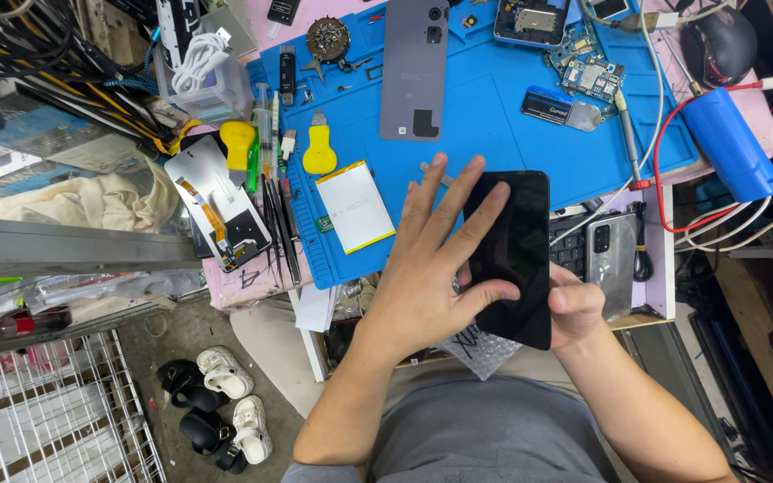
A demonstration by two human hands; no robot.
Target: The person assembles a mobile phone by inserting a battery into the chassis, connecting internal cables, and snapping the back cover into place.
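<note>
Along the left edge of the blue mat (494,125), you have a crowded strip: a loose display panel (216,210) with its flex cable, a row of tweezers (279,228), and a white battery (356,207) lying just inside the mat's near left corner. That leaves little free room on that side. Your left hand (427,268) is spread wide, fingers flat on the glass of the black phone (513,255) and thumb pressing its lower left edge. The phone sits over the near edge of the tabletop, between mat and your lap, its long axis running away from you, top end pointing toward the far edge and tilted slightly right. Your right hand (573,309) is clamped on the phone's lower right edge from beneath. Beyond the phone, the middle of the mat lies open up to the grey back cover (414,67). To the right, a grey phone (609,259) lies just beside your right hand, with cables and a blue cylinder (731,143) crowding the right edge.
</note>
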